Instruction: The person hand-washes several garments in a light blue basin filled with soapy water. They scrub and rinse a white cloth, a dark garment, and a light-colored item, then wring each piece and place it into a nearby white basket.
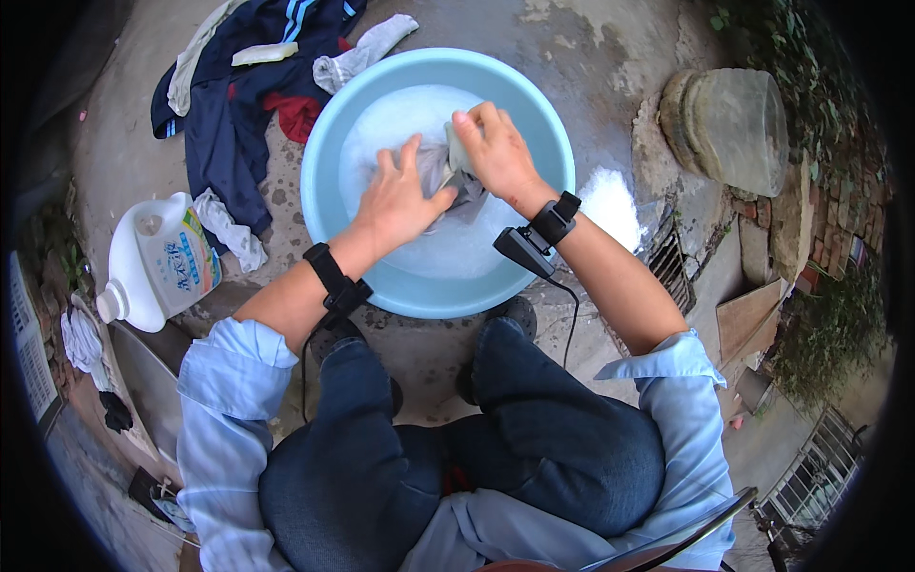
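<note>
A light blue plastic basin [547,107] of sudsy water [422,107] stands on the ground before my knees. In it lies a wet grey cloth [468,202]. My left hand [402,196], fingers spread, is over the cloth's left side; its thumb reaches across the fabric. My right hand [498,151] is bent round a pale greenish piece [456,148] at the cloth's top right, with the thumb pointing up; whether that piece is a bar of soap or fabric I cannot tell. Part of the cloth is hidden beneath both hands.
Left of the basin lie navy clothing [229,154], a pale soap bar [264,54], a grey sock [364,53], a white cloth [230,230] and a detergent jug [161,261]. To the right are white foam [611,207], a drain grate [668,257] and a cloudy plastic container [740,129].
</note>
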The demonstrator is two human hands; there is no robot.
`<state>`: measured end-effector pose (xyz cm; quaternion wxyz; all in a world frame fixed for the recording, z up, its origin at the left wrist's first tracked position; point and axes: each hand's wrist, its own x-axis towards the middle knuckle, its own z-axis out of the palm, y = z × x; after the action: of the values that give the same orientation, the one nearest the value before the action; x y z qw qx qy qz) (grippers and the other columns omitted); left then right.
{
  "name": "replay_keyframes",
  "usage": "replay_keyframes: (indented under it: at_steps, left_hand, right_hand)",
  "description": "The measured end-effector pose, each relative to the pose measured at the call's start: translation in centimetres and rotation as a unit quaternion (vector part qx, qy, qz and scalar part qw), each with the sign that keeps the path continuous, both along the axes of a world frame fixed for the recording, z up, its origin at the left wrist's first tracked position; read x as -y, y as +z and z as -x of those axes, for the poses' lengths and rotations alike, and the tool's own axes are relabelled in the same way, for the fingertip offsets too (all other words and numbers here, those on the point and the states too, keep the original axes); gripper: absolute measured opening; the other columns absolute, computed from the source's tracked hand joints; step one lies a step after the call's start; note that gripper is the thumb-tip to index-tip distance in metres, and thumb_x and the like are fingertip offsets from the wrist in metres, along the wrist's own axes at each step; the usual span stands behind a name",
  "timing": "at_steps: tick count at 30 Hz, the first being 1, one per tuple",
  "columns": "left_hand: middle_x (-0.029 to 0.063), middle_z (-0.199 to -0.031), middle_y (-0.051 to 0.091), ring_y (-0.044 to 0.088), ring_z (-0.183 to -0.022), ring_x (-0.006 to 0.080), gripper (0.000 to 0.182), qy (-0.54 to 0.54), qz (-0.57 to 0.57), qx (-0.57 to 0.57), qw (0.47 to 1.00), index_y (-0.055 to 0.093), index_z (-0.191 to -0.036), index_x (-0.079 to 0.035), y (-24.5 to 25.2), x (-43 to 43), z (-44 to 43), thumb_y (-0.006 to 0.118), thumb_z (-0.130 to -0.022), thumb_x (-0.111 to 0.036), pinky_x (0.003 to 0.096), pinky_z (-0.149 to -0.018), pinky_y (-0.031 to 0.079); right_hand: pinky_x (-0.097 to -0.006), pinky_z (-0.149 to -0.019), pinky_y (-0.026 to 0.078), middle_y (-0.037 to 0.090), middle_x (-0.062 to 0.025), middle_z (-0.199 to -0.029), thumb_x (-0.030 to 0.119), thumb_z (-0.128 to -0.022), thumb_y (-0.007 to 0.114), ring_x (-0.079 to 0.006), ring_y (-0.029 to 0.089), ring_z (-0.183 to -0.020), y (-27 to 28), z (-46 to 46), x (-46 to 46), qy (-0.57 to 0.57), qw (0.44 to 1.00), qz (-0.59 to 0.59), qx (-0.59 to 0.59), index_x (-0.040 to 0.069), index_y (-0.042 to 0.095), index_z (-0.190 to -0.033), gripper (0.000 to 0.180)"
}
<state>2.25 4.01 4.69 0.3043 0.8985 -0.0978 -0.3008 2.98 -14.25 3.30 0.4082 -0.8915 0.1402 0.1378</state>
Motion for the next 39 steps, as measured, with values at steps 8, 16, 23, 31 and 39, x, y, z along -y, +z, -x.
replay_keyframes:
  at_steps: [8,16,23,31,39]
  left_hand:
    - [0.0207,-0.162,0.000,0.012,-0.143,0.0522,0.088,-0.259,-0.281,0.003,0.924,0.014,-0.158,-0.027,-3.0,-0.9,1.8,0.064,-0.088,-0.044,0.0805,-0.100,0.019]
    - [0.0184,-0.157,0.023,0.026,-0.140,0.0452,0.057,-0.335,-0.305,0.083,0.887,0.040,-0.148,-0.024,-8.9,-1.3,0.9,0.051,-0.092,-0.020,0.0768,-0.097,0.028]
    - [0.0131,-0.134,0.056,0.060,-0.115,0.0325,0.051,0.107,0.287,-0.301,0.903,0.045,-0.143,-0.017,-7.6,-2.3,-3.5,0.048,-0.093,-0.024,0.0525,-0.098,0.047]
    - [0.0137,-0.148,0.041,0.043,-0.137,0.0290,0.097,0.228,0.488,-0.496,0.681,0.035,-0.149,-0.011,-0.3,-2.4,-3.2,0.020,-0.086,-0.084,0.0505,-0.107,0.043]
    - [0.0152,-0.136,0.049,0.051,-0.125,0.0246,0.078,0.237,0.408,-0.449,0.759,0.039,-0.144,-0.010,0.1,-1.0,-1.7,0.035,-0.095,-0.070,0.0403,-0.101,0.045]
  right_hand:
    - [-0.0790,-0.093,0.032,0.021,-0.0193,-0.158,0.052,-0.088,0.062,-0.0537,0.023,-0.139,-1.6,4.3,-0.6,0.307,0.885,0.344,-0.062,0.024,0.026,-0.154,0.081]
    - [-0.0708,-0.090,0.041,0.028,-0.0173,-0.154,0.021,-0.089,0.055,-0.0467,0.030,-0.138,-6.3,5.0,-2.8,0.387,0.823,0.380,-0.168,0.019,0.038,-0.148,0.061]
    - [-0.0462,-0.090,0.050,0.062,-0.0202,-0.102,0.008,-0.071,0.067,-0.0421,0.059,-0.101,-3.9,2.1,-0.8,0.036,0.992,-0.084,-0.088,0.005,0.062,-0.118,0.048]
    - [-0.0558,-0.102,0.036,0.047,-0.0194,-0.130,0.016,-0.068,0.073,-0.0432,0.042,-0.121,1.9,5.4,-5.3,0.120,0.937,-0.064,0.322,0.007,0.065,-0.097,0.031]
    - [-0.0577,-0.096,0.031,0.051,-0.0192,-0.119,0.039,-0.089,0.061,-0.0373,0.046,-0.110,2.5,5.3,-5.7,0.174,0.927,0.003,0.332,0.006,0.060,-0.086,0.033]
